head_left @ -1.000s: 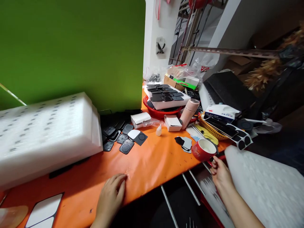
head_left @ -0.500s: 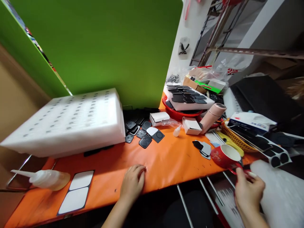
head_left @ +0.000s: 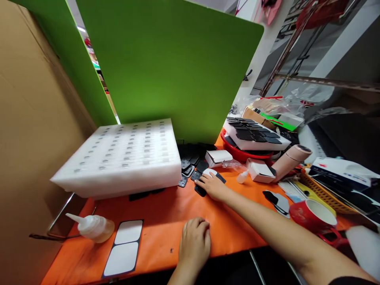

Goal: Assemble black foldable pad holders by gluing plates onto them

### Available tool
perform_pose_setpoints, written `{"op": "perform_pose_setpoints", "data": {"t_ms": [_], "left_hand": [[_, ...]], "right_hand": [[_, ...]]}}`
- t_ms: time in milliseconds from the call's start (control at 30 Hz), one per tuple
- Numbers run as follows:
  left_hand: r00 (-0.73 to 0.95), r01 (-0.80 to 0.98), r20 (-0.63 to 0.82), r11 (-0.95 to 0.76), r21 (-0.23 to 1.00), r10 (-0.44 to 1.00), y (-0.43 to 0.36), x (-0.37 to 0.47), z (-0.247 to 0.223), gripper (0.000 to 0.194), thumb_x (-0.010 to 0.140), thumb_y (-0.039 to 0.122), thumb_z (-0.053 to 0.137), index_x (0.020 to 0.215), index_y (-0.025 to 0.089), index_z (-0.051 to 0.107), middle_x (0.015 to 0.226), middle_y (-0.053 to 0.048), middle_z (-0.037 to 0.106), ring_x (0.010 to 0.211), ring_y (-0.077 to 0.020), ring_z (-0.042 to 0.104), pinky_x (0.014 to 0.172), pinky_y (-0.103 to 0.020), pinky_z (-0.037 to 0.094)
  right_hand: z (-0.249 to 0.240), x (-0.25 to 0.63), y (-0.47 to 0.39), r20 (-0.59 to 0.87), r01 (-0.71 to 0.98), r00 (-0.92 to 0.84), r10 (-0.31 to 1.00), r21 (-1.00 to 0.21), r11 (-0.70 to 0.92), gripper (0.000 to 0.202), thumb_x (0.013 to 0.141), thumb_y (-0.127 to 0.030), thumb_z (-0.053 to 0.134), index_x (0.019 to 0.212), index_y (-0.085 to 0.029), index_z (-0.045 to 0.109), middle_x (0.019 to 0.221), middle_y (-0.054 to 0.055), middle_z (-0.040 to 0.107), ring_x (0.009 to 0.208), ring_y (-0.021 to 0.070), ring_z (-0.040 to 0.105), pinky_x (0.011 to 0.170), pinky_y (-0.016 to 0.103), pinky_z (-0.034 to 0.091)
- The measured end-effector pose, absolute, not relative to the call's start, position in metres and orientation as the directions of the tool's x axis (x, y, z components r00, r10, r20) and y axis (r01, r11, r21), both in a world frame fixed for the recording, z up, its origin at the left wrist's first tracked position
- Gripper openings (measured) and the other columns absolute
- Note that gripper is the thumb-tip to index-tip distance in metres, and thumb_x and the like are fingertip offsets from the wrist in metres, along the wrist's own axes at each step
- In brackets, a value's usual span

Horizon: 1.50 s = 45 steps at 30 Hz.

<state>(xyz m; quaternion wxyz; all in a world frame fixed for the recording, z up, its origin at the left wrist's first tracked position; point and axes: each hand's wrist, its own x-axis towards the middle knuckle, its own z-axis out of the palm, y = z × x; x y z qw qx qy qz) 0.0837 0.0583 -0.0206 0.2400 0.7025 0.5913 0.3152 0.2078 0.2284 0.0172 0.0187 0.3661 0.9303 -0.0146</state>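
My right hand [head_left: 212, 187] reaches across the table, fingers spread over a loose pile of black square pads [head_left: 199, 190]. Its fingertips touch or hover just above the pads, and it covers part of a white-and-black piece [head_left: 210, 171]. Near the front edge, my left hand [head_left: 194, 242] rests on the orange tabletop [head_left: 160, 233] with its fingers curled in; nothing shows in it. To its left lie two white rounded squares on a dark backing [head_left: 122, 258]. A squeeze bottle [head_left: 96, 228] with a long nozzle lies tilted beyond them.
A white foam block [head_left: 124, 158] with rows of slots stands at the back left, before a green panel [head_left: 172, 71]. On the right are a red mug [head_left: 308, 213], a pink flask [head_left: 292, 161], a small dropper bottle [head_left: 242, 177], white boxes [head_left: 260, 171] and a red basin [head_left: 234, 149] under foam with pads.
My right hand has left the red mug's handle and moved left to the black pads. My left hand stays resting on the table. The view has shifted left.
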Motion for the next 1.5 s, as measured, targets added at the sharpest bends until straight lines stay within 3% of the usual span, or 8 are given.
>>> {"op": "perform_pose_setpoints", "data": {"t_ms": [300,400,500,667,767,933,1267,1500], "left_hand": [[-0.195,-0.049,-0.177,0.171,0.984,0.965,0.065,0.070,-0.031,0.030,0.081,0.031,0.052,0.105,0.015,0.061,0.113,-0.015,0.061,0.105,-0.0245,0.056,0.093,-0.039,0.042],[0.090,-0.565,-0.480,0.442,0.697,0.873,0.059,0.075,-0.022,0.046,0.082,0.048,0.049,0.114,0.015,0.056,0.118,-0.016,0.059,0.105,-0.0268,0.058,0.090,-0.042,0.044],[0.362,-0.749,-0.395,0.516,0.415,0.844,0.046,0.084,-0.010,0.062,0.080,0.062,0.044,0.115,0.012,0.056,0.112,-0.017,0.062,0.105,-0.0301,0.059,0.087,-0.044,0.045],[0.311,-0.773,-0.458,0.502,0.388,0.833,0.033,0.099,-0.001,0.046,0.071,0.022,0.066,0.115,0.019,0.055,0.111,-0.010,0.064,0.098,-0.0269,0.063,0.081,-0.039,0.049],[0.291,-0.682,-0.484,0.534,0.499,0.825,0.031,0.109,0.002,0.051,0.065,0.006,0.065,0.113,0.020,0.055,0.115,-0.010,0.063,0.095,-0.0263,0.064,0.076,-0.038,0.051],[0.336,-0.580,-0.441,0.552,0.599,0.832,0.030,0.122,0.006,0.048,0.067,0.016,0.072,0.113,0.017,0.058,0.117,-0.014,0.062,0.099,-0.0269,0.062,0.082,-0.038,0.048],[0.282,-0.579,-0.442,0.518,0.629,0.852,0.028,0.122,0.005,0.031,0.067,0.020,0.073,0.095,0.015,0.063,0.096,-0.011,0.070,0.073,-0.0181,0.065,0.071,-0.030,0.049],[0.277,-0.584,-0.503,0.559,0.589,0.819,0.023,0.119,0.006,0.038,0.066,0.018,0.073,0.102,0.015,0.062,0.114,-0.014,0.063,0.094,-0.0254,0.064,0.079,-0.036,0.049]], "right_hand": [[0.013,0.244,0.175,-0.031,0.375,-0.927,0.374,-0.025,0.927,0.036,0.086,-0.013,0.044,0.120,-0.017,0.056,0.100,0.012,0.067,0.095,0.0207,0.061,0.097,0.045,0.039],[-0.002,0.245,0.135,0.236,0.311,-0.913,0.334,-0.132,0.941,0.039,0.090,-0.012,0.039,0.124,-0.026,0.052,0.116,0.008,0.064,0.114,0.0206,0.053,0.099,0.048,0.037],[-0.014,0.244,0.095,0.421,0.360,-0.801,0.426,-0.230,0.904,0.046,0.088,-0.010,0.042,0.129,-0.030,0.046,0.126,0.007,0.057,0.126,0.0234,0.042,0.101,0.052,0.035],[-0.017,0.260,0.067,0.429,0.387,-0.517,0.740,-0.654,0.650,0.045,0.088,-0.013,0.038,0.131,-0.027,0.045,0.129,0.009,0.054,0.126,0.0212,0.042,0.101,0.045,0.039],[-0.004,0.268,0.076,0.050,0.234,-0.207,0.977,-0.967,0.099,0.036,0.091,-0.031,0.040,0.125,-0.023,0.048,0.122,0.011,0.058,0.115,0.0212,0.053,0.093,0.041,0.047],[0.016,0.261,0.098,-0.381,-0.165,-0.412,0.828,-0.862,-0.479,0.033,0.079,-0.045,0.059,0.092,-0.015,0.062,0.074,0.004,0.066,0.059,0.0109,0.060,0.050,0.020,0.048],[0.005,0.256,0.104,-0.206,0.013,-0.352,0.913,-0.976,-0.215,0.045,0.065,-0.037,0.072,0.103,-0.018,0.056,0.092,0.004,0.066,0.081,0.0170,0.062,0.071,0.029,0.049],[0.000,0.273,0.129,0.136,0.363,-0.020,0.990,-0.922,0.134,0.045,0.090,-0.046,0.034,0.115,-0.015,0.054,0.107,0.014,0.065,0.105,0.0248,0.058,0.094,0.043,0.041]]}}
